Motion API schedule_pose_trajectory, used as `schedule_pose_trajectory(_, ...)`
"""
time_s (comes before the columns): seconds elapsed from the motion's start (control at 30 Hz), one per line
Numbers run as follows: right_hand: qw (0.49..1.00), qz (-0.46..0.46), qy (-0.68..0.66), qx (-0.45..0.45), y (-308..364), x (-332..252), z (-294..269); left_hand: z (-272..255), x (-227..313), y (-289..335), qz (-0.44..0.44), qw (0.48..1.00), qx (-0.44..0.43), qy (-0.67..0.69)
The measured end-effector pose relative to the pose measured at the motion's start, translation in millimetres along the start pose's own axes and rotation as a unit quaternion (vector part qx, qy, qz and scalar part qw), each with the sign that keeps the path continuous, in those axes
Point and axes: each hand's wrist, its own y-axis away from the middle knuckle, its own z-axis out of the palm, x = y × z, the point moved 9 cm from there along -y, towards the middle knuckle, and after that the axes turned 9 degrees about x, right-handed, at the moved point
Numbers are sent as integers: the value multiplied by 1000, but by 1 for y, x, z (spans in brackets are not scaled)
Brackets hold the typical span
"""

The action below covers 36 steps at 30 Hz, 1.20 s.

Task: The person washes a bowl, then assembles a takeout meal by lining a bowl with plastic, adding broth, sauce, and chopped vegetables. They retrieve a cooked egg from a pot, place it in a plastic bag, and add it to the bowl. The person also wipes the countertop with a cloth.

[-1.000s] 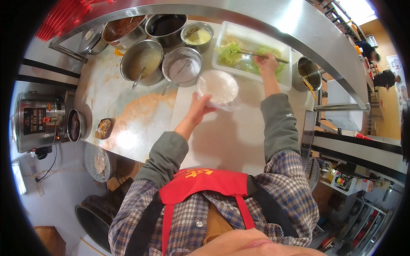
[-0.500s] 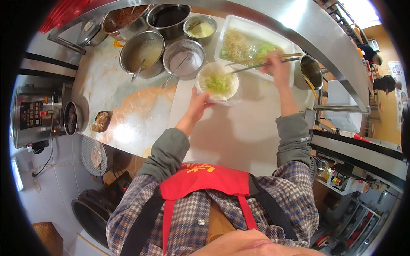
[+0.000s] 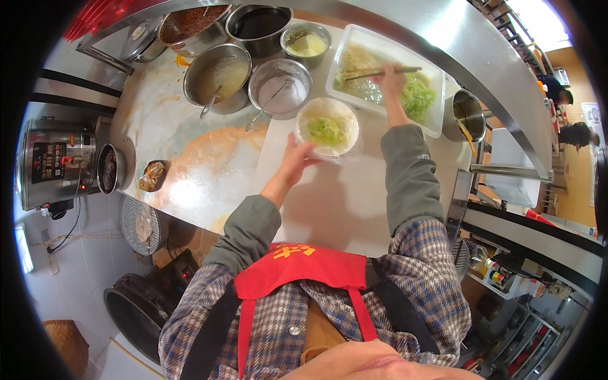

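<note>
My left hand (image 3: 296,162) grips the near left side of a white bowl (image 3: 351,120) lined with a clear plastic bag. Pale green shredded vegetable (image 3: 327,132) lies inside that bowl. Over a white rectangular tray (image 3: 354,101), my right hand (image 3: 388,79) is closed around a pair of chopsticks (image 3: 362,76), whose tips point left above thin yellowish strands (image 3: 358,61). More shredded greens (image 3: 418,100) fill the tray's right end, beside my right wrist. Whether the chopsticks pinch anything is too small to tell.
Left of the tray stand metal pots of dark liquid (image 3: 258,23), cloudy liquid (image 3: 201,101) and white powder (image 3: 278,116), plus a yellow-filled pot (image 3: 322,58). A metal container (image 3: 472,114) stands right of the tray. A steel shelf (image 3: 468,44) arches above the back.
My right hand has moved left and away from me with the chopsticks, from beside the bowl to over the tray's strands. My left hand keeps holding the bowl.
</note>
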Motion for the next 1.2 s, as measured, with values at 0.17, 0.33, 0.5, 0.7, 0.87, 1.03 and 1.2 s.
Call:
schedule_pose_trajectory(0.17, 985, 71, -141, 72, 3, -4, -33, -1, -4, -2, -3, 1000, 0, -5)
schedule_pose_trajectory(0.33, 970, 94, -194, 110, 6, -16, -56, 1, -3, -3, -3, 1000, 8, -6)
schedule_pose_trajectory(0.5, 958, 86, -244, 127, 5, -36, -75, 0, -1, -4, 2, 999, 27, -28)
schedule_pose_trajectory(0.7, 954, 113, -276, 26, 18, -82, -87, -2, -2, -6, 7, 1000, 15, -14)
schedule_pose_trajectory(0.87, 970, 121, -198, -68, 74, -111, -62, -2, -8, -6, -8, 1000, -6, -6)
schedule_pose_trajectory(1.03, 991, 50, 27, -122, 92, -122, -61, -2, -13, -3, -12, 999, -30, 3)
schedule_pose_trajectory(1.2, 955, -82, 279, 53, 22, -121, -133, -1, -18, -1, -11, 999, -35, 12)
